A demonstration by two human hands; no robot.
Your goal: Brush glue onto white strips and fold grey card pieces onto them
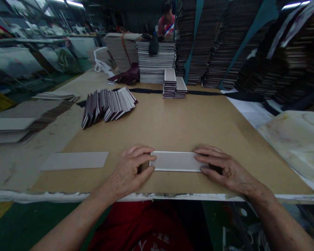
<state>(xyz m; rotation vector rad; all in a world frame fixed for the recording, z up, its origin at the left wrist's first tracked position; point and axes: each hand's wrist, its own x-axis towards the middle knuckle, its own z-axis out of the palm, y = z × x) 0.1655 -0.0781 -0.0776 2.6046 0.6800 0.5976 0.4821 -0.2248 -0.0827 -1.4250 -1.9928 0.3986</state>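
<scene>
A narrow rectangular grey board (176,161) with white edges lies flat on the brown sheet in front of me. My left hand (134,165) grips its left end, fingertips on the top and thumb at the near corner. At the opposite end, my right hand (219,165) holds the board the same way, its fingers covering the right edge. A plain grey strip of card (75,161) rests to the left, apart from both hands.
Dark-edged folded pieces (108,106) stand in a leaning row beyond my left hand. Two short stacks (170,83) sit farther back, before taller piles (157,62). Grey boards (13,115) lie at left, a whitish plastic container (298,139) at right. Another person (166,24) is behind.
</scene>
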